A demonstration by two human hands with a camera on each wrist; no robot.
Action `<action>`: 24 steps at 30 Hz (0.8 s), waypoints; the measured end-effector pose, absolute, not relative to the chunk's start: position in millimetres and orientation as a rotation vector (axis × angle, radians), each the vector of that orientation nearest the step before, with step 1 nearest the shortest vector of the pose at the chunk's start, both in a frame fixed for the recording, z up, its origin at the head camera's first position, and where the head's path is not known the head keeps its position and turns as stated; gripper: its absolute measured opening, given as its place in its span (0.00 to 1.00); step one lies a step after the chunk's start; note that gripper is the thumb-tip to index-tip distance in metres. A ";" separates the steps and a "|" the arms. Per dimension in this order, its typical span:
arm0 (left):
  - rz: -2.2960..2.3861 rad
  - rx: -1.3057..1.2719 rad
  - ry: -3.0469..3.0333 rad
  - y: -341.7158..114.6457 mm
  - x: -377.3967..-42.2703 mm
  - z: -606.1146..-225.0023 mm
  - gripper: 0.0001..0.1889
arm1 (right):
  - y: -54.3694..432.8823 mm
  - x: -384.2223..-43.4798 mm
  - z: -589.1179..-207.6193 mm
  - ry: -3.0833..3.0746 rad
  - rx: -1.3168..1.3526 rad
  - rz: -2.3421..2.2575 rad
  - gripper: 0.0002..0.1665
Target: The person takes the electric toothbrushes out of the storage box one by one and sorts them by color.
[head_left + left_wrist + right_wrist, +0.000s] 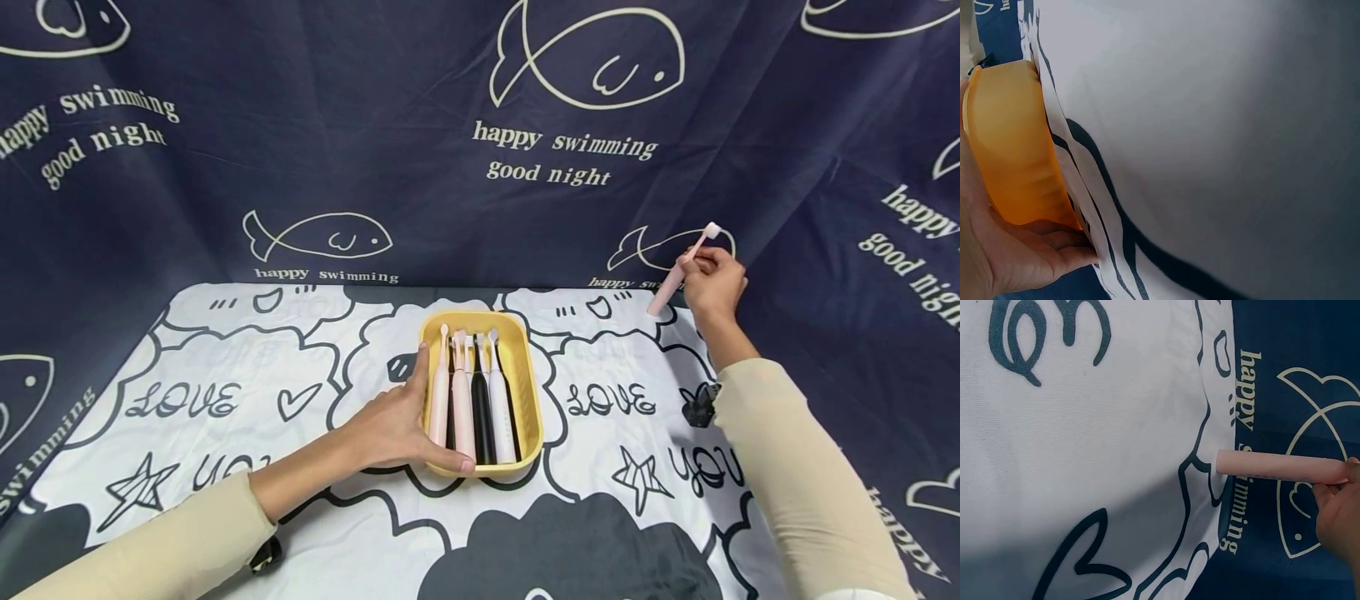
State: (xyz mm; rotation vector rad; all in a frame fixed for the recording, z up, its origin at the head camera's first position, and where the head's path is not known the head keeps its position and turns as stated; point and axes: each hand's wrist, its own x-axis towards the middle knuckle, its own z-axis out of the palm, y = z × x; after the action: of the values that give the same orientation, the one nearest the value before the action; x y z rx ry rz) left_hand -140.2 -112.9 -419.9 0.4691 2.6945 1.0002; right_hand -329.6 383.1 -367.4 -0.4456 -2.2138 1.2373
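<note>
A yellow plastic box (531, 400) stands on the patterned cloth, holding several electric toothbrushes: pink ones (462, 408), black ones (482, 417) and a white one (500, 421), heads toward the back. My left hand (390, 429) grips the box at its left side, thumb over the near rim. In the left wrist view its fingers curl at the outer wall of the box (1013, 137). Far to the right, my right hand (714, 283) pinches a pink electric toothbrush (666, 289) near its neck. That toothbrush is tilted, bristle head up, its base close to the cloth; contact is unclear.
White cloth (247, 467) with black drawings covers the surface. A dark blue fabric wall (420, 167) printed with fish rises at the back and along both sides. The right hand is close to the back right corner.
</note>
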 end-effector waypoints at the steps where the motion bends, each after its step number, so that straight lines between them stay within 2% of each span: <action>1: 1.001 0.475 2.697 -112.9 -140.2 -419.9 0.98 | 383.6 -330.0 -367.8 -2.216 -0.454 1.232 0.21; 24: 1.007 0.456 2.692 -112.3 -139.4 -420.6 0.99 | 379.8 -324.3 -371.8 -2.383 -0.489 1.224 0.33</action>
State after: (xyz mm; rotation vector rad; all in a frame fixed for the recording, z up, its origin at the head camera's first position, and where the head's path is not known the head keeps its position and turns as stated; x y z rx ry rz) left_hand -139.4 -112.3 -420.6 0.4559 2.6924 1.0072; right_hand -324.3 379.8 -371.8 -0.4891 -2.3828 1.2242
